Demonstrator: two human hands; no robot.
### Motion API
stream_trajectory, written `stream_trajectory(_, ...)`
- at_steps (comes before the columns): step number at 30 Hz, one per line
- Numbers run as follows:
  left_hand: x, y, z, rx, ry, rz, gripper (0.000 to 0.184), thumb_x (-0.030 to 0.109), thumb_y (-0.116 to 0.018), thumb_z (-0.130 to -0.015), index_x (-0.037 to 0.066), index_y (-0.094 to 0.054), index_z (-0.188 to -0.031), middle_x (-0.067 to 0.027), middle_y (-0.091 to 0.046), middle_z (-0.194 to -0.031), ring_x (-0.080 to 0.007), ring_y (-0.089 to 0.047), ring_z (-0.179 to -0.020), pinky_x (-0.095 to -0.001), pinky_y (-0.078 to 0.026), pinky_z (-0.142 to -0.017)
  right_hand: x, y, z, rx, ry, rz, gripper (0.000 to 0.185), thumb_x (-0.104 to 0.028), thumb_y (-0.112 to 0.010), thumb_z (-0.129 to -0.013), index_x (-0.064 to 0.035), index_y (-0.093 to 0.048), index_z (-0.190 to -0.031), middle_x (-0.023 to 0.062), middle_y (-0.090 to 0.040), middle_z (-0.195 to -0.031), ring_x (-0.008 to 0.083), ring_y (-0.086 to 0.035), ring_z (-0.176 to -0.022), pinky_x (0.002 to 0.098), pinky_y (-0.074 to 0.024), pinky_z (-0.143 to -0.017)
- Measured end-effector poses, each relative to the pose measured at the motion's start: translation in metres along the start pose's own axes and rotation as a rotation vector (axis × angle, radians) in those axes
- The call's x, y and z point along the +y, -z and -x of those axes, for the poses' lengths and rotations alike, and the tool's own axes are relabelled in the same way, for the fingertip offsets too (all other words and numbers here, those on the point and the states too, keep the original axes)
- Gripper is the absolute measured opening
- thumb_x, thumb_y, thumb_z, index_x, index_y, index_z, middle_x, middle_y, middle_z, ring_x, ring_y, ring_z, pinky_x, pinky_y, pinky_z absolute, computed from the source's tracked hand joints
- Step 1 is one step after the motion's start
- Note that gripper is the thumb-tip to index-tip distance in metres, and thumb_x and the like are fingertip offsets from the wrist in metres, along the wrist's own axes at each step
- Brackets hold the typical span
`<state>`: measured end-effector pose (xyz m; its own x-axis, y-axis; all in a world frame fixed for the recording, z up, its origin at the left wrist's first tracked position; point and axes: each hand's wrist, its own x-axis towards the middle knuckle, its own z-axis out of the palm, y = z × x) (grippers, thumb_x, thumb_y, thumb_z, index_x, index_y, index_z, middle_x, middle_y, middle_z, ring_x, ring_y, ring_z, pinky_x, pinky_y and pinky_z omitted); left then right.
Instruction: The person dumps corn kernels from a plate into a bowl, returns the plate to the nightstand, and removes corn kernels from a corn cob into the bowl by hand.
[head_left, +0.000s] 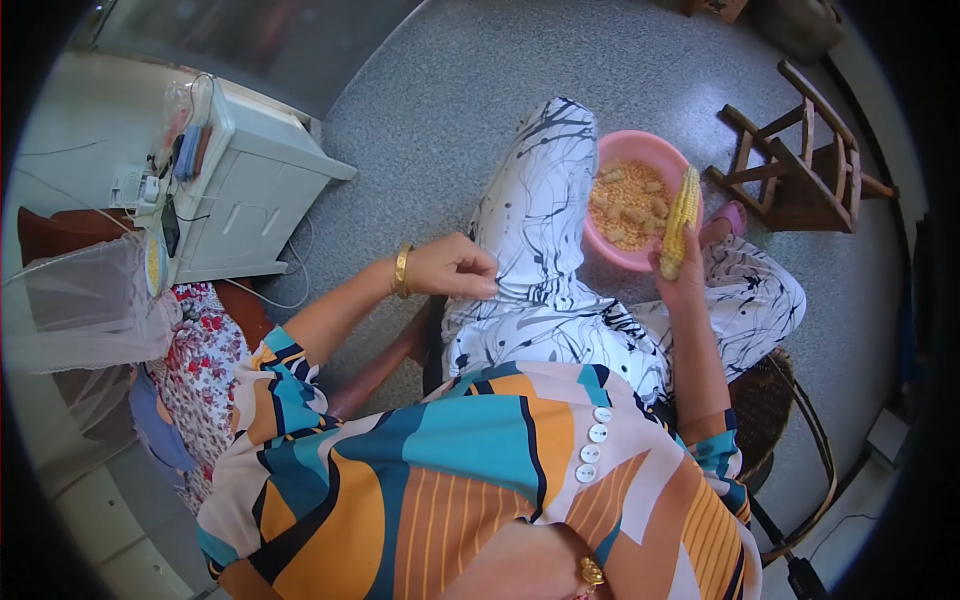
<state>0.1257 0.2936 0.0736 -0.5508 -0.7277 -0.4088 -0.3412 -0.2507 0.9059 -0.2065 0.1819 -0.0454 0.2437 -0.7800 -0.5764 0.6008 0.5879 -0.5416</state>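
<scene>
My right hand grips the lower end of a yellow corn cob, which stands roughly upright at the right edge of a pink basin. Loose corn kernels and several light brown pieces lie in the basin, on the floor between my legs. My left hand, below a gold bracelet, lies against the thigh of my patterned white trousers. Its fingers are curled together, and what they hold, if anything, is hidden.
An overturned wooden stool lies right of the basin, near my foot in a pink slipper. A white cabinet with a cable stands at the left, beside floral cloth. A woven basket is at my right hip.
</scene>
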Motion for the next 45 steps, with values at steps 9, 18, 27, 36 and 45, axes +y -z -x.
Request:
stream_trajectory(9,0.047,-0.025,-0.087,0.218,-0.279,0.833,0.045,0.027,-0.053,-0.084,0.005,-0.037,-0.12,-0.0072,-0.048,-0.101,-0.0098,-0.05,-0.074,-0.0202,-0.04,-0.057,-0.002,-0.014,0.005,-0.087,-0.007,-0.099,0.041,-0.041,-0.041,-0.089,-0.0048,-0.049,-0.107,0.0096,-0.056,-0.085,0.0177,-0.054,-0.066,0.0272,-0.0453,-0.052)
stream_trajectory(18,0.034,-0.064,-0.203,0.345,-0.098,0.865,0.068,0.049,-0.057,-0.077,0.006,-0.035,-0.124,-0.009,-0.048,-0.114,-0.0163,-0.047,-0.102,-0.0297,-0.041,-0.082,-0.007,-0.032,0.023,-0.308,-0.068,0.055,0.041,-0.037,-0.03,-0.092,-0.0039,-0.045,-0.111,0.0117,-0.057,-0.083,0.0166,-0.055,-0.06,0.0241,-0.044,-0.048)
stream_trajectory(27,-0.005,-0.056,-0.233,0.175,-0.014,1.1,0.067,0.058,-0.058,-0.071,0.005,-0.042,-0.109,-0.0141,-0.058,-0.094,-0.0218,-0.059,-0.085,-0.034,-0.053,-0.069,-0.009,-0.034,0.027,-0.262,-0.204,0.324,0.046,-0.041,-0.02,-0.093,-0.0069,-0.041,-0.115,0.0104,-0.058,-0.081,0.0158,-0.058,-0.063,0.0259,-0.0458,-0.05)
stream_trajectory(36,-0.017,-0.049,-0.241,0.508,-0.007,1.328,0.055,0.055,-0.058,-0.073,0.005,-0.047,-0.094,-0.0068,-0.054,-0.075,-0.0181,-0.056,-0.067,-0.0323,-0.052,-0.064,0.005,-0.013,0.02,0.095,0.619,0.913,0.015,-0.016,-0.051,-0.085,-0.0023,-0.053,-0.091,0.0027,-0.054,-0.074,0.01,-0.049,-0.057,0.022,-0.039,-0.052)
stream_trajectory(45,-0.025,-0.046,-0.238,0.56,0.01,1.387,0.055,0.054,-0.057,-0.075,0.006,-0.045,-0.098,-0.0066,-0.053,-0.075,-0.019,-0.055,-0.069,-0.0318,-0.051,-0.063,0.008,-0.029,0.031,-0.039,0.678,1.107,0.011,-0.01,-0.057,-0.078,-0.0004,-0.053,-0.078,0.0082,-0.055,-0.069,0.0138,-0.053,-0.06,0.0245,-0.0416,-0.054)
